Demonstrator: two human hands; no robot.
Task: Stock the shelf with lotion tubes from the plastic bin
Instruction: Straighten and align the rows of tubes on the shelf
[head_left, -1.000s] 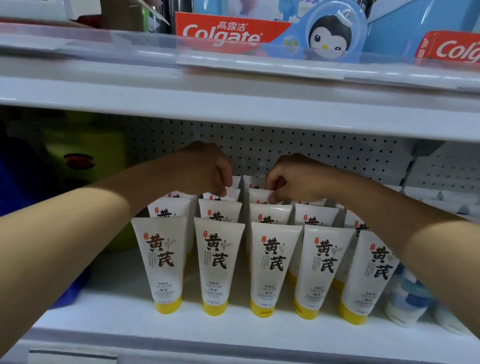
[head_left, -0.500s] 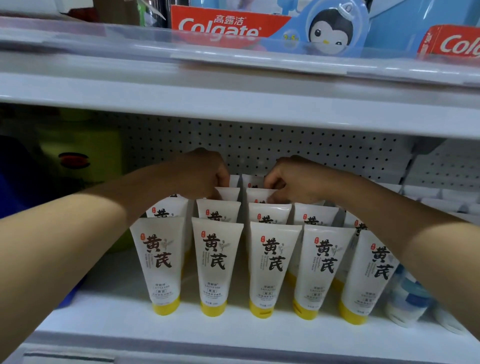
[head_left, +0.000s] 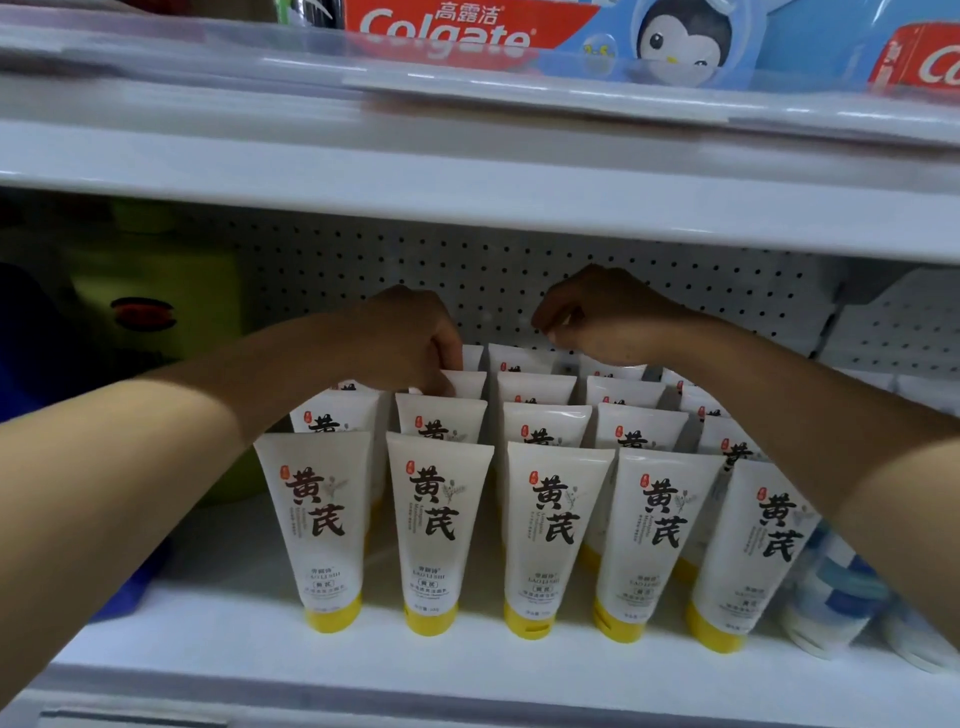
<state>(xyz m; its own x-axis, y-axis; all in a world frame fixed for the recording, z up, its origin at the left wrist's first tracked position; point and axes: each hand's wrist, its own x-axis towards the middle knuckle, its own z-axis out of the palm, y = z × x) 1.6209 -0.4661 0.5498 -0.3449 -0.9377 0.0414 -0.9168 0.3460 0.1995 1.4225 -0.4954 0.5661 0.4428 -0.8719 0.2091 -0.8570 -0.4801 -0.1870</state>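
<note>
White shelf (head_left: 467, 670) with a perforated back panel carries the lotion tubes (head_left: 558, 535), standing cap-down in five columns from front edge toward the back. Left hand (head_left: 410, 338) reaches to the rear rows, fingers curled, pinching the top of a tube (head_left: 467, 383) in the second column. Right hand (head_left: 597, 317) hovers clenched above the rear tubes, grasping nothing. Colgate boxes (head_left: 441, 26) sit on the upper shelf.

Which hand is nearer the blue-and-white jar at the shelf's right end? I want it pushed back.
Right. The right hand is up at the back-row tubes, left of the jar; the left hand is farther left.
</note>
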